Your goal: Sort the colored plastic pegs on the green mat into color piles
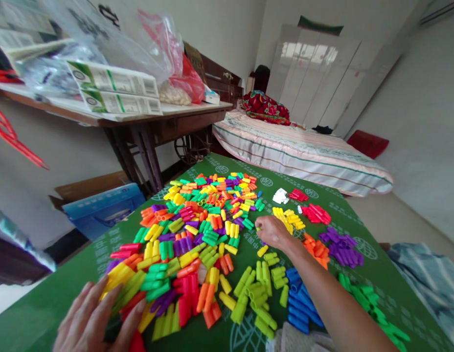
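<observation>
A large mixed heap of small hollow plastic caps (183, 244) in several colours spreads over the left and middle of the green table. My left hand (97, 318) rests at the heap's near left edge, fingers apart, touching yellow and lime caps. My right hand (274, 231) is closed just right of the heap, with a bit of a yellow-green cap (258, 229) showing at its fingertips. Around my right arm lie single-colour groups: yellow caps (288, 218), orange caps (316, 249), purple caps (342, 248), blue caps (302, 305), lime caps (258, 293) and green caps (374, 305).
White caps (280, 196) and red caps (316, 213) sit at the table's far right. Behind stand a bed (296, 151) and a wooden sewing table (168, 122) bearing boxes (117, 90) and plastic bags. A blue carton (104, 208) is on the left.
</observation>
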`<act>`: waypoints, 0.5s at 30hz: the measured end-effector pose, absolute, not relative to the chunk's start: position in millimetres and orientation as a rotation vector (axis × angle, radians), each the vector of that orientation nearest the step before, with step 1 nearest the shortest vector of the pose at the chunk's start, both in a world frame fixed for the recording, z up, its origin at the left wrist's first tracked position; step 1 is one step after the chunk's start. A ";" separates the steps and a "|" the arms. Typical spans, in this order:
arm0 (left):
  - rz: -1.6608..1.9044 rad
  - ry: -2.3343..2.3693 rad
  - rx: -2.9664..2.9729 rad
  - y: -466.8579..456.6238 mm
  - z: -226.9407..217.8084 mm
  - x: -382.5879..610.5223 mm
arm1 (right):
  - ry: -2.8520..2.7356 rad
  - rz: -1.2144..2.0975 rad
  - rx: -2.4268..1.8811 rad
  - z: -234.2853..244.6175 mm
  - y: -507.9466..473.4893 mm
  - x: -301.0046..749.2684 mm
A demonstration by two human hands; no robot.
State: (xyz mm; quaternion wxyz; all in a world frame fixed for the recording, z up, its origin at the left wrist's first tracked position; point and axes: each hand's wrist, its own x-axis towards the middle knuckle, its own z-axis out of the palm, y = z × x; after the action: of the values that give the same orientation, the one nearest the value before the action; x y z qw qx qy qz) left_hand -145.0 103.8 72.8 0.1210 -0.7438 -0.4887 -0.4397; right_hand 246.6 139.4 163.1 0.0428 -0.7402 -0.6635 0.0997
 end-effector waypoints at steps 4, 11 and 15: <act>-1.242 -1.349 -2.196 100.8 76.4 -141.1 | -2.073 0.439 -2.177 166.5 121.0 242.7; -1.242 -1.376 -2.188 98.7 77.2 -140.4 | -2.322 0.205 -2.193 176.4 113.6 254.7; -1.234 -1.378 -2.194 97.7 79.5 -138.7 | -2.505 0.181 -2.127 172.7 106.8 246.5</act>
State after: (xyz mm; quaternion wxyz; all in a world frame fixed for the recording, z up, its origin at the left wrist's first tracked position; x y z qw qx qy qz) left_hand -138.7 97.7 79.5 0.1355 -0.7575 -0.4757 -0.4261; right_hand 246.5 106.8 172.7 -0.0749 -0.6445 -0.7589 0.0549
